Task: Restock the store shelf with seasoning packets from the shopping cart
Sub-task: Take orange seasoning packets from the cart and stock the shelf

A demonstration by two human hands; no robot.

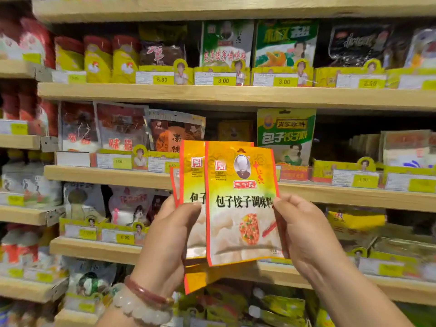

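I hold a fanned stack of orange-yellow seasoning packets in front of the shelves. The front packet (240,208) shows dumplings and black Chinese lettering. My right hand (304,234) pinches its right edge. My left hand (169,237), with bead bracelets on the wrist, grips the packets behind it (192,175), thumb across their front. Behind the packets the middle wooden shelf (342,197) has a dark gap between an orange bag and a green packet (285,135). The shopping cart is out of view.
Wooden shelves (236,95) run across the whole view, packed with standing seasoning bags behind yellow price-tag holders (223,80). Red bags (80,128) stand at mid left, yellow chicken-logo bags (96,60) at upper left. A yellow box (354,220) sits low on the right.
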